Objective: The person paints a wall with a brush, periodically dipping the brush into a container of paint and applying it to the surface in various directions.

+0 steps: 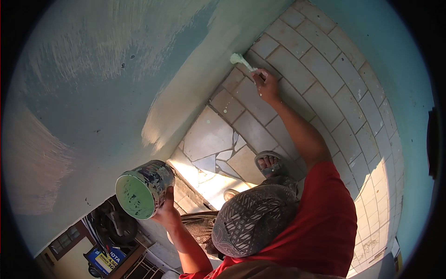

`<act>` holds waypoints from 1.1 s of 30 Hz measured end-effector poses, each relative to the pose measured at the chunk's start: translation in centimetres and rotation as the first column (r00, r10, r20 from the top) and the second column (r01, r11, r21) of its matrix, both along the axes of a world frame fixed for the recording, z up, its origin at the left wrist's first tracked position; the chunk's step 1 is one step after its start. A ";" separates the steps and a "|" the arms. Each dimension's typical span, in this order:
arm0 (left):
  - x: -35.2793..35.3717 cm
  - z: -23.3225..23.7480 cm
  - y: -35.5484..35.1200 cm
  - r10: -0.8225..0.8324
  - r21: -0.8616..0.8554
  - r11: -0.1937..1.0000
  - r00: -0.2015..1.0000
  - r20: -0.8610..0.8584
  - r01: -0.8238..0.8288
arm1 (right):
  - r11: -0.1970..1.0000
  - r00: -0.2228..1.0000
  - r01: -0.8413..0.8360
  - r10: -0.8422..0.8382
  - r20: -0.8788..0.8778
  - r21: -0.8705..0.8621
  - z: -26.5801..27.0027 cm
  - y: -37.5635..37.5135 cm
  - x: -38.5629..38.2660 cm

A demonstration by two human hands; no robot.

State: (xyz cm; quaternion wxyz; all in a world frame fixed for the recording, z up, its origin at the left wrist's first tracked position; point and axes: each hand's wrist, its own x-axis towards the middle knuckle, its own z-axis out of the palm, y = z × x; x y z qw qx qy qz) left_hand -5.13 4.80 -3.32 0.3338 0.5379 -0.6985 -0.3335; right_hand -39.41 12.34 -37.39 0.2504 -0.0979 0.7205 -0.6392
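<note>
My right hand (266, 85) is closed round the handle of a paintbrush (240, 60) whose bristles are coated in pale green paint. The brush head touches or nearly touches the bottom of the wall (186, 83), where it meets the tiled floor. On that wall, pale fresh strokes lie over a darker blue-green coat. Lower left, my left hand (167, 213) grips a paint bucket (160, 179) from the side and below. The bucket is tilted toward me, its outside is smeared with dark paint, and light green paint coats its inside.
Light tiles (297, 65) cover the floor, with paint drips near the brush. My sandalled foot (269, 162) stands on them. A second blue wall (395, 69) rises on the right. A motorcycle (114, 221) and a blue-yellow sign (107, 260) are at lower left.
</note>
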 end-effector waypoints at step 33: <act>0.8 1.0 0.7 0.001 -0.049 0.999 0.992 -0.124 -0.007 | 0.856 0.847 0.507 -0.516 -0.129 -0.101 -0.8 0.7 -12.7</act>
